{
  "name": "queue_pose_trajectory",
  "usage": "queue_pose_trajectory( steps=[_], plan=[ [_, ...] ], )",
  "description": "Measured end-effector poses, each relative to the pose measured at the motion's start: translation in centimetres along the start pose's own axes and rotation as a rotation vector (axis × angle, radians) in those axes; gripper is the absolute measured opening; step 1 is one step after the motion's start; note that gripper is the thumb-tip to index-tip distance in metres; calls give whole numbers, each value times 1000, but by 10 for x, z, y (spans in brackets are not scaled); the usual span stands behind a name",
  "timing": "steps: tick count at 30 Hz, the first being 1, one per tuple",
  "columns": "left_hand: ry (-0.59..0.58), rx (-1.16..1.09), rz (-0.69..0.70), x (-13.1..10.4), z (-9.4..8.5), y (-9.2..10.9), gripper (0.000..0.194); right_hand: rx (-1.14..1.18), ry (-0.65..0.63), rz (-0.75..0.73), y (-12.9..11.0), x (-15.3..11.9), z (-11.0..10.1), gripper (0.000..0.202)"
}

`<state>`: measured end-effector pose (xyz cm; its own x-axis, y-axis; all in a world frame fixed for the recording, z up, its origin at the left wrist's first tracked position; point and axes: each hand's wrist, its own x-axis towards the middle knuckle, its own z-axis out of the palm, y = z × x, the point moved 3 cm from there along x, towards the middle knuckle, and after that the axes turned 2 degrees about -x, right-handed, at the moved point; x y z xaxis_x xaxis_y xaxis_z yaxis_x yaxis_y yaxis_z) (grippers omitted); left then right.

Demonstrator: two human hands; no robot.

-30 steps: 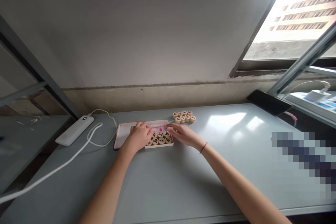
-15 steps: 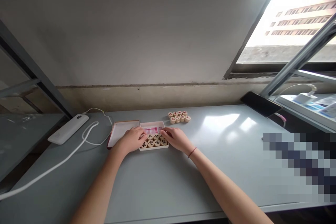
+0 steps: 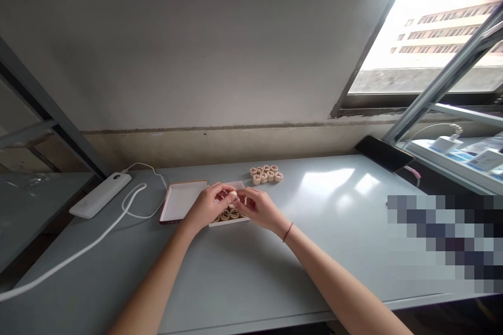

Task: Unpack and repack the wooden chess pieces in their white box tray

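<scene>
Both of my hands are above an open white box (image 3: 231,223) of round wooden xiangqi pieces. My left hand (image 3: 210,201) pinches a pale xiangqi piece (image 3: 233,195) between thumb and fingers. My right hand (image 3: 259,207) meets it from the other side, its thumb and curled fingers at the same piece. Below them, a front row of pieces with black characters (image 3: 234,213) shows inside the box; the hands cover much of the rest. To the left, the box lid (image 3: 184,201) lies with its white inside up, touching or almost touching the box.
Behind the box, pieces with red characters (image 3: 266,174) stand in two rows on the grey desk (image 3: 236,277). A white power bank (image 3: 101,195) with a white cable (image 3: 78,256) lies at left. A dark phone or tablet (image 3: 384,153) leans at the right rear.
My hands have lifted off the pieces in the box and come closer together. A xiangqi piece is now held up between them. The view has shifted slightly.
</scene>
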<state>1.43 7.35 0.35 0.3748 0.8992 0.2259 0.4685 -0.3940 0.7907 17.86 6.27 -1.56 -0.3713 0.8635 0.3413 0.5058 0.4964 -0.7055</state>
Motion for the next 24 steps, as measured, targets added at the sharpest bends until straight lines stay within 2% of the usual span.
queue_pose_trajectory(
  steps=[2,4,6,9,12,16,20,24],
  plan=[
    [-10,-47,2,0,6,2,25,50,-14,21,-1,0,1,28],
    [-3,4,9,0,8,1,26,80,-33,69,3,1,-1,28],
    [16,131,10,0,4,-3,29,60,-26,159,14,3,-8,30],
    [9,359,-1,-1,-3,-14,30,-90,-3,353,35,3,-22,32],
    [-16,516,-12,-2,-9,-27,28,-215,-48,484,52,2,-31,32],
    [-35,552,-29,-4,-13,-36,27,-252,-43,544,61,0,-36,35],
    [-89,553,-42,-6,-15,-34,27,-278,-25,574,61,1,-38,38],
    [-170,527,-93,-6,-15,-30,29,-287,-33,568,58,-1,-39,32]
  ],
)
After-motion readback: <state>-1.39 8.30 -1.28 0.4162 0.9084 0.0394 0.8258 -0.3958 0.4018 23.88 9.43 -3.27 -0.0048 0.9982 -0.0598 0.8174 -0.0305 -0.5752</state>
